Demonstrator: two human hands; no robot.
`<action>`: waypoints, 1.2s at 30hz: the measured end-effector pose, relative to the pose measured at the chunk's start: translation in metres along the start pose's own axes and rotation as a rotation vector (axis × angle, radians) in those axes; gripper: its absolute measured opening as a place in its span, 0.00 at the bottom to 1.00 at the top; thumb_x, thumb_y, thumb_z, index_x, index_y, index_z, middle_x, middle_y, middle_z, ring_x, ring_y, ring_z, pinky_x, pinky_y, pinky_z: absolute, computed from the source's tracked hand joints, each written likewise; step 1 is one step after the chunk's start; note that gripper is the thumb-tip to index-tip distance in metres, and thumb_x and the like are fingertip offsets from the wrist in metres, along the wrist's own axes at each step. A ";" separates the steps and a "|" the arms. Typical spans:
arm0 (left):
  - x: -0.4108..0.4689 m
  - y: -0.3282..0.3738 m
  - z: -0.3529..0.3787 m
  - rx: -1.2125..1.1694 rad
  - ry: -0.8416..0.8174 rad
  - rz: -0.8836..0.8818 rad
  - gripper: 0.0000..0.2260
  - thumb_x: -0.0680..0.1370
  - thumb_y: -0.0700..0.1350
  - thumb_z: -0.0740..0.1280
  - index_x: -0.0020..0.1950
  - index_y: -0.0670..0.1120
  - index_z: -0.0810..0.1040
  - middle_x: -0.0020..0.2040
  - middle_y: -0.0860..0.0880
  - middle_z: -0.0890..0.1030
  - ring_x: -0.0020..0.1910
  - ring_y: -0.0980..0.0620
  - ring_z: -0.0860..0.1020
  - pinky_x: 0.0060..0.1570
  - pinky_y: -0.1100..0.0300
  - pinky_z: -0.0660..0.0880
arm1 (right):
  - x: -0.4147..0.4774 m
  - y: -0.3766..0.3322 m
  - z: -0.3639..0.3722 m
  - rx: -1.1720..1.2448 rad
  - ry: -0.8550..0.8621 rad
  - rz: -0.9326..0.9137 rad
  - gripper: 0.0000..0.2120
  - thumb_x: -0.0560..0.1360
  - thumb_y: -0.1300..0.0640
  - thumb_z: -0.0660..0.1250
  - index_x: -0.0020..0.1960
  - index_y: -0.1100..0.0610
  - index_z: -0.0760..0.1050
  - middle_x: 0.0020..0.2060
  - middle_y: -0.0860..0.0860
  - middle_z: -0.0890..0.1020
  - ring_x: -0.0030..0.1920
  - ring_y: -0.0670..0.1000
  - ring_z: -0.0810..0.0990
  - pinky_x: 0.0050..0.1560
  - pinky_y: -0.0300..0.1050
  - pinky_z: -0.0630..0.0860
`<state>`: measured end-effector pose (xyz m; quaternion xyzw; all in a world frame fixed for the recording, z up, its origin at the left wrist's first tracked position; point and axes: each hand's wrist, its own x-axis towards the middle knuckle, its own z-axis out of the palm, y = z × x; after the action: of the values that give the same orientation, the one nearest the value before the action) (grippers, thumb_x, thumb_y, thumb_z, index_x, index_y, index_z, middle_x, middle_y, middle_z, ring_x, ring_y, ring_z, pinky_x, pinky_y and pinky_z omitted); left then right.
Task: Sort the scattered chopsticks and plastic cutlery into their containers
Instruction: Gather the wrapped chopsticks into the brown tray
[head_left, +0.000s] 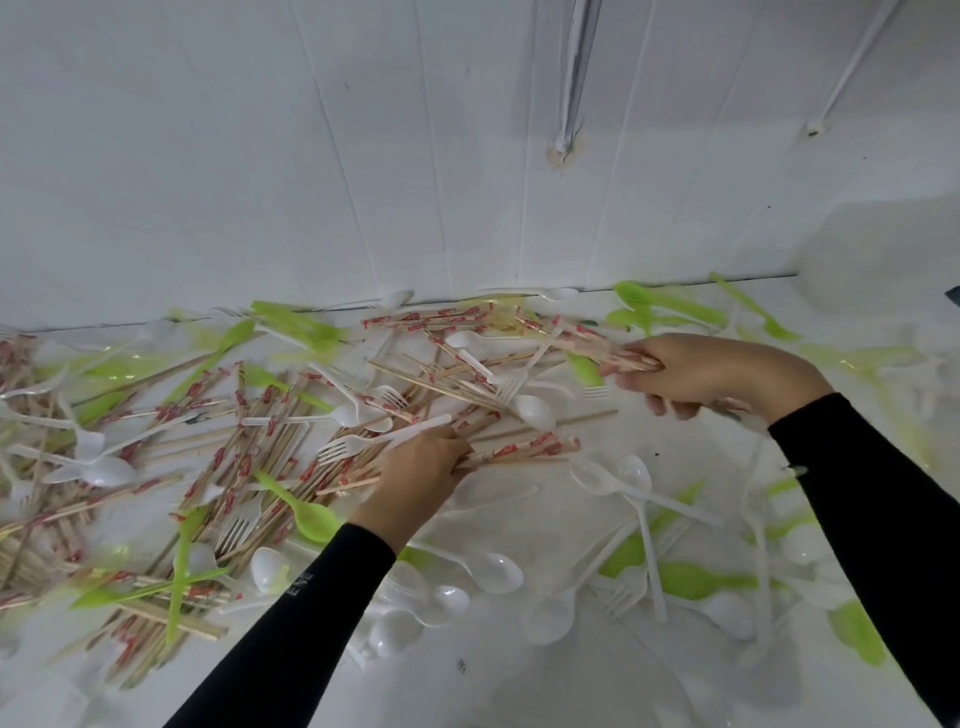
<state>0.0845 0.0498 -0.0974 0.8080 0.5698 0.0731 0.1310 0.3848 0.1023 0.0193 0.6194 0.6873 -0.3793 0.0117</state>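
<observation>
While the right hand (701, 374) grips a bundle of wrapped chopsticks (592, 349) whose long axis runs up-left out of its fist, the left hand (415, 480) curls its fingers round loose chopsticks (524, 448) lying left-to-right on the table (691, 452), their ends pointing right toward the right hand; no container shows

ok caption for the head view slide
Left hand and right hand grip chopsticks amid scattered plastic cutlery.

Head-worn camera looks down, close above the cutlery (535, 411).
</observation>
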 end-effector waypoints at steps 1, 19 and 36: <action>0.000 0.000 0.001 0.001 0.004 0.012 0.10 0.80 0.48 0.66 0.56 0.43 0.81 0.53 0.45 0.79 0.52 0.43 0.79 0.44 0.54 0.73 | 0.002 -0.006 0.005 0.074 0.014 -0.020 0.08 0.82 0.54 0.59 0.57 0.47 0.75 0.36 0.52 0.80 0.28 0.49 0.76 0.30 0.40 0.74; -0.017 -0.031 -0.077 -0.963 0.753 -0.132 0.07 0.83 0.49 0.60 0.46 0.56 0.73 0.33 0.52 0.73 0.31 0.49 0.72 0.33 0.54 0.71 | 0.062 -0.022 0.120 -0.565 0.290 -0.305 0.14 0.79 0.46 0.63 0.61 0.50 0.78 0.57 0.46 0.75 0.55 0.52 0.78 0.43 0.43 0.70; -0.008 0.007 0.018 -1.017 0.549 -0.254 0.06 0.79 0.48 0.68 0.55 0.50 0.77 0.43 0.52 0.85 0.47 0.53 0.84 0.49 0.55 0.78 | 0.029 -0.080 0.097 1.043 0.903 -0.460 0.15 0.79 0.56 0.68 0.39 0.65 0.69 0.25 0.60 0.69 0.25 0.49 0.69 0.29 0.39 0.69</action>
<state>0.0923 0.0376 -0.1122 0.5205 0.5687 0.5273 0.3573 0.2660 0.0789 -0.0230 0.4802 0.4678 -0.3580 -0.6499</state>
